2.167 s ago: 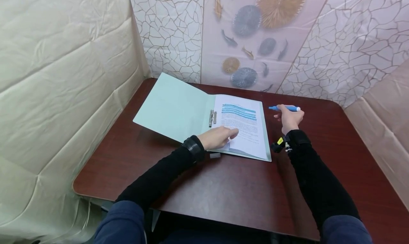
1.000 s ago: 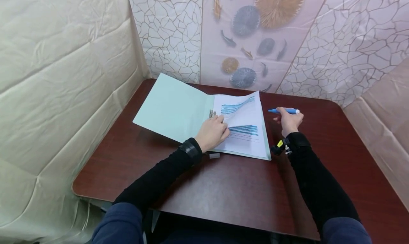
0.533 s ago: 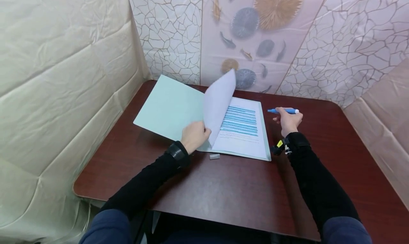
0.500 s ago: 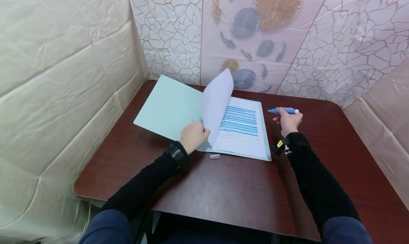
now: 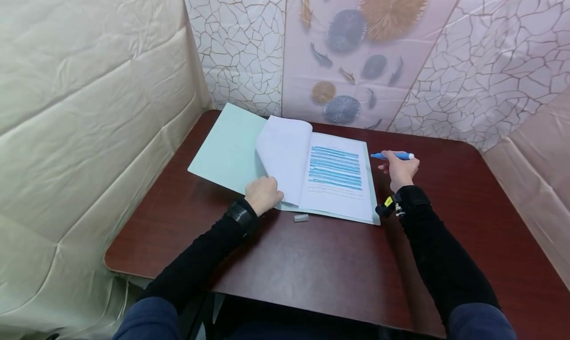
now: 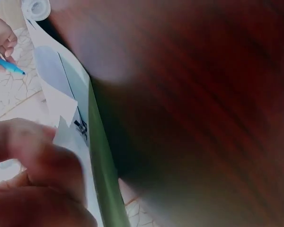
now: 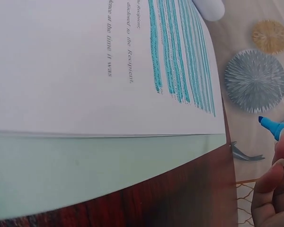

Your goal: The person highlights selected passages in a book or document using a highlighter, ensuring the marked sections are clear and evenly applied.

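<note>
A pale green folder [image 5: 227, 147] lies spread on the table, with printed sheets in its right half. My left hand [image 5: 263, 195] is at the folder's lower edge and grips the near corner of a turned sheet [image 5: 287, 157], whose blank back curves over the left cover. The page now exposed [image 5: 334, 191] has many lines marked in blue. To the right of the folder, my right hand [image 5: 402, 171] holds a blue highlighter [image 5: 378, 156] above the table. In the right wrist view the highlighter [image 7: 276, 126] has its dark tip uncovered, apart from the paper.
A small translucent rectangular piece [image 5: 301, 218] lies just in front of the folder. Part of the folder's metal clip [image 6: 81, 127] shows in the left wrist view. Behind the brown table [image 5: 338, 261] hangs a patterned curtain [image 5: 343, 72]; pale cloth [image 5: 89, 132] borders the left side.
My left hand has moved left from the page, lifting the top sheet and turning it over towards the left cover. Another blue-marked page came into view. My right hand barely moved.
</note>
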Demonstrator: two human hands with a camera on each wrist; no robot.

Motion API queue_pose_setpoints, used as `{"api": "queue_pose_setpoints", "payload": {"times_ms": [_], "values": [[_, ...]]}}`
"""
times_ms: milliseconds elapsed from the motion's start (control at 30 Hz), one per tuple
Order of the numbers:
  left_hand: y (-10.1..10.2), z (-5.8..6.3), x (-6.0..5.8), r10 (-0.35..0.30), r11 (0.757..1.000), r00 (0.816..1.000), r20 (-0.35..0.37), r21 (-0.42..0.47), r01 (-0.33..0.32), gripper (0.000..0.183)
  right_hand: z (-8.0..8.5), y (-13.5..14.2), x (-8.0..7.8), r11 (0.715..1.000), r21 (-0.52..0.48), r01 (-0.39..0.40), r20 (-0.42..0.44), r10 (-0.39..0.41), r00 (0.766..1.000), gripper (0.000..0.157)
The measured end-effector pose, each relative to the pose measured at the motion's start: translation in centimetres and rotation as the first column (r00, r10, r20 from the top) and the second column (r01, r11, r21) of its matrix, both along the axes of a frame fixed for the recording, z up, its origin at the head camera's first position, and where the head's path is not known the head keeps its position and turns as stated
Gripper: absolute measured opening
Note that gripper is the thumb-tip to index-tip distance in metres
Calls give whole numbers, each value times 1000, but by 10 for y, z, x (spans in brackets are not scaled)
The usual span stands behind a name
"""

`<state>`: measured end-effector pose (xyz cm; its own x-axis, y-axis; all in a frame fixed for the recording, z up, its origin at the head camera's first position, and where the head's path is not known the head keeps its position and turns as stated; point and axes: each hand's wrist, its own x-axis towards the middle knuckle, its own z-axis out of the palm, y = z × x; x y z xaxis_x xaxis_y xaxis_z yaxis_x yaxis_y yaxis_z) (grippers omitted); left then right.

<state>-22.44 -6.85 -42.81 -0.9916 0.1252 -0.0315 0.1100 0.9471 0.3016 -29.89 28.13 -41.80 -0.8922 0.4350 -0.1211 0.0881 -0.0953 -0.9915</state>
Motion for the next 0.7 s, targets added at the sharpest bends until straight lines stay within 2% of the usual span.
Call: {"api": "queue_pose_setpoints", "payload": {"times_ms": [67,133,233,300,400,467,533,600,700], "values": [[2,3,0,-9,999,1000,8,-35,9,34,-3,2,-3,1000,5,8,9,-8,1000,22],[6,7,0,-36,998,999,-15,-49,35,33,-4,3,-3,1000,9,8,8,-8,1000,23],[15,12,-2,-137,990,986,-92,-34,134,32,-5,3,-4,1000,22,9,9,-9,1000,24],[21,12,-6,-250,968,955,-158,-43,246,24,-7,2,-4,1000,30,6,11,-7,1000,25],[29,9,-11,-424,906,886,-189,-95,413,6,-9,0,-5,1000,29,10,12,-10,1000,27],[33,6,-14,-518,855,842,-151,-112,506,16,-9,-1,-6,1000,17,9,21,-10,1000,32],[35,4,-16,-562,826,823,-80,-105,554,29,-8,-2,-7,1000,-7,4,21,-4,1000,38],[35,2,-17,-572,817,820,-13,-95,569,37,-6,-3,-7,1000,-27,-7,14,8,1000,42],[34,-1,-19,-536,837,841,73,-85,541,46,0,-6,-6,996,-75,-39,2,40,999,47]]}}
